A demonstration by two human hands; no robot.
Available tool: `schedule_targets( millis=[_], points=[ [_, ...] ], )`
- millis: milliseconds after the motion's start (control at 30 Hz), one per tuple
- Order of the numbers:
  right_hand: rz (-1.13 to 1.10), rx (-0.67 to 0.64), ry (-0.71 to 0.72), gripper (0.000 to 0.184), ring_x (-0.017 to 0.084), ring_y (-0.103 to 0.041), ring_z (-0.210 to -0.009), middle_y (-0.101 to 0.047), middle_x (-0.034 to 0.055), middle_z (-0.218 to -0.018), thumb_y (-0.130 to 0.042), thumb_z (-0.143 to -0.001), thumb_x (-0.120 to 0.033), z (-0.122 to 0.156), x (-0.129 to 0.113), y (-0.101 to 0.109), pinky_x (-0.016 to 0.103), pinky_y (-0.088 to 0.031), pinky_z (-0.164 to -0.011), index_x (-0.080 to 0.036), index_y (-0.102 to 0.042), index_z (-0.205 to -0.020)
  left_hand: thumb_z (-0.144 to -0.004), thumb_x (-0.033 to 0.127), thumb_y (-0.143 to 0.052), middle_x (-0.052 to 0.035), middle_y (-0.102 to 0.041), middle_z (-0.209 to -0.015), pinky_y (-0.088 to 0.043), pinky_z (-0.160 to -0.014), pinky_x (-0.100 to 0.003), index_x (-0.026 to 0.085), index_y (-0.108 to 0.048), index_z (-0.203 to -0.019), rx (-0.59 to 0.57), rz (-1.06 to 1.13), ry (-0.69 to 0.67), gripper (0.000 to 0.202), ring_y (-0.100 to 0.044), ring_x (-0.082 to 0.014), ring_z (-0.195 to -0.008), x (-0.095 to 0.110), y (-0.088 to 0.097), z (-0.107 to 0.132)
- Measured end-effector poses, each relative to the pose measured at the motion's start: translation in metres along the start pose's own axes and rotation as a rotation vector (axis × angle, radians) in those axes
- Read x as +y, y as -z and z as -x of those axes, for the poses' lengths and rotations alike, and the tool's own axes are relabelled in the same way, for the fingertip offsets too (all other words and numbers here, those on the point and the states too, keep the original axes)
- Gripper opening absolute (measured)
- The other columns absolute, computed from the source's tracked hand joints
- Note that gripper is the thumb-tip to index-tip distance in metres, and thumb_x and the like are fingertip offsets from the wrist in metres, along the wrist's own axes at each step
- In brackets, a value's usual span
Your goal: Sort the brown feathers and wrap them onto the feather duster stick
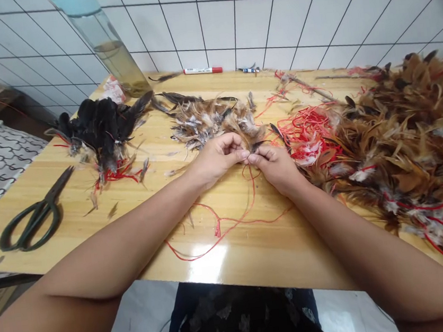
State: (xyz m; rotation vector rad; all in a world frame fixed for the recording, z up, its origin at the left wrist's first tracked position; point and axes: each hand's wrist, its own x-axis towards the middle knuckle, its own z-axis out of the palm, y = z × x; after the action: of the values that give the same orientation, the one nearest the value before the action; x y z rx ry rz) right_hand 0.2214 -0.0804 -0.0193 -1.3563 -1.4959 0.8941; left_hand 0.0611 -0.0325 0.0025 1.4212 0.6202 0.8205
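Note:
My left hand (224,156) and my right hand (272,161) meet over the middle of the table, thumbs and fingertips pinched together. Between them they grip the base of a small bunch of feathers (247,131), brown with a dark one at the side. From the pinch a red string (253,191) hangs down and loops across the wood below. Just behind my left hand lies a loose heap of brown and white feathers (200,123). Right of my right hand sits a tangle of red string (309,129). How the string passes round the feather bases is hidden by my fingers.
A large pile of brown feather bunches (410,139) covers the table's right side. Black feathers (99,126) and dark scissors (37,216) lie at left. A bottle of yellowish liquid (116,55) stands behind. By the tiled wall rests a red-capped marker (200,71).

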Motion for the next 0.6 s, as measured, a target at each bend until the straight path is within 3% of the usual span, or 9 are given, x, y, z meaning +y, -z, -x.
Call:
schedule_targets(
  millis=[200,433,500,600],
  points=[
    [0.094,-0.049,0.028,0.018,0.013,-0.05,-0.066,-0.057,-0.0002,-0.066,-0.057,-0.081,-0.022,0.002,-0.003,0.002,0.027,-0.038,-0.067,-0.018,-0.065,-0.065,-0.071,0.041,-0.081,0.0005,-0.063,-0.067,-0.047,-0.071,-0.026,0.015,-0.057,-0.073,-0.083,0.022,0.017,0.036,-0.061,-0.0119,-0.068,-0.001,0.003,0.001],
    [0.092,-0.007,0.04,0.017,0.013,-0.047,-0.065,-0.054,-0.0014,-0.063,-0.055,-0.081,-0.02,0.003,-0.009,0.0,0.027,-0.038,-0.067,-0.019,-0.06,-0.065,-0.078,0.034,-0.072,-0.0008,-0.064,-0.071,-0.049,-0.072,-0.028,0.016,-0.056,-0.077,-0.047,-0.089,-0.004,0.024,-0.061,-0.0136,-0.07,0.002,0.003,-0.001],
    [0.063,0.04,0.035,0.019,0.013,-0.044,-0.061,-0.049,-0.0025,-0.059,-0.054,-0.083,-0.023,0.004,-0.01,0.0,0.027,-0.037,-0.065,-0.02,-0.058,-0.065,-0.082,0.031,-0.065,-0.0025,-0.066,-0.077,-0.049,-0.073,-0.028,0.015,-0.06,-0.083,-0.009,-0.247,-0.062,0.017,-0.061,-0.0141,-0.073,0.01,0.009,-0.001],
    [-0.004,0.13,-0.001,0.023,0.012,-0.037,-0.057,-0.041,-0.004,-0.057,-0.054,-0.086,-0.032,0.005,-0.007,0.0,0.027,-0.033,-0.06,-0.02,-0.058,-0.068,-0.082,0.023,-0.061,-0.0033,-0.066,-0.084,-0.047,-0.075,-0.029,0.015,-0.065,-0.087,0.075,-0.681,-0.209,0.01,-0.059,-0.0144,-0.077,0.024,0.026,-0.002]
  ],
)
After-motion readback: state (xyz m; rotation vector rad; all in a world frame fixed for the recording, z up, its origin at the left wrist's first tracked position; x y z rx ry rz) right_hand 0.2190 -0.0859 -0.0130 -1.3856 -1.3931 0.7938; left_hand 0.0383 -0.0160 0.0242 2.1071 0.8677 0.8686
